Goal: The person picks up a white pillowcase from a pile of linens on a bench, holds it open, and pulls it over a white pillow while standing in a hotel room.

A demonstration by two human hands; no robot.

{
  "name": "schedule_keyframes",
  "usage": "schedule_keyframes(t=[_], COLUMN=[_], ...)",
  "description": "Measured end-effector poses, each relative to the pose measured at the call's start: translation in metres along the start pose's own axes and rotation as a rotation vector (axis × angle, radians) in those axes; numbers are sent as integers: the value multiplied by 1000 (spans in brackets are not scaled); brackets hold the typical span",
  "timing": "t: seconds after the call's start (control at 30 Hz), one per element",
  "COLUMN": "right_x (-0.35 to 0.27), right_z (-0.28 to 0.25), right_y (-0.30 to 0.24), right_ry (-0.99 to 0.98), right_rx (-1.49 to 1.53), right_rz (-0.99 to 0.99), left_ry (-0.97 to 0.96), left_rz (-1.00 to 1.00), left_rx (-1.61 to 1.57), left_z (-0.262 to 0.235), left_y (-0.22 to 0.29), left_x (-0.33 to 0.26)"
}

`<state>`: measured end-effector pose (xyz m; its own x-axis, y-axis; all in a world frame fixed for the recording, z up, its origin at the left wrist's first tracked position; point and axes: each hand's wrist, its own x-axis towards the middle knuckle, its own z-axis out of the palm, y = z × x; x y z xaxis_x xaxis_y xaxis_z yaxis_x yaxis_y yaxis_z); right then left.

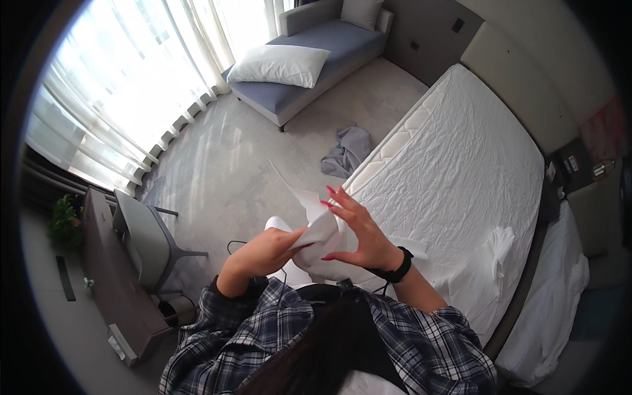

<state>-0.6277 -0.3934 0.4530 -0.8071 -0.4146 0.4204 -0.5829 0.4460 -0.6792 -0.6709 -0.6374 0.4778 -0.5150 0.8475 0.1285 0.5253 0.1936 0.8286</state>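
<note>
In front of my body my left hand is closed on a bunched white cloth, with a thin corner of it sticking up and away from me. The cloth looks like bed linen, but its exact kind does not show. My right hand curves beside the cloth, its thumb and fingers wide apart. Its fingertips are close to the fabric; whether they touch it I cannot tell. To the right lies a bed with a wrinkled white cover, and a crumpled white sheet is heaped on its near part.
A grey cloth lies on the carpet by the bed's corner. Beyond stands a blue-grey chaise with a white pillow. At left are a chair and a desk. White bedding lies past the bed's right side.
</note>
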Motion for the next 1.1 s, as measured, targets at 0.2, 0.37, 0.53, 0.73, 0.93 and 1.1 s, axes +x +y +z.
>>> schedule_keyframes(t=[0.2, 0.37, 0.53, 0.73, 0.93, 1.1], right_x=[140, 223, 307, 356, 363, 371], right_z=[40, 84, 74, 19, -3, -15], right_y=[5, 34, 28, 42, 111, 200], right_ry=[-433, -593, -254, -2, 85, 11], right_rx=[141, 16, -55, -106, -192, -226], right_rz=[-310, -72, -365, -327, 30, 314], left_ry=[-121, 72, 247, 486, 673, 818], left_rz=[-54, -234, -374, -438, -504, -506], left_rx=[88, 69, 38, 54, 85, 141], left_z=[-67, -146, -200, -235, -289, -341], left_y=[-50, -94, -123, -175, -230, -298], left_x=[-26, -73, -93, -83, -53, 12])
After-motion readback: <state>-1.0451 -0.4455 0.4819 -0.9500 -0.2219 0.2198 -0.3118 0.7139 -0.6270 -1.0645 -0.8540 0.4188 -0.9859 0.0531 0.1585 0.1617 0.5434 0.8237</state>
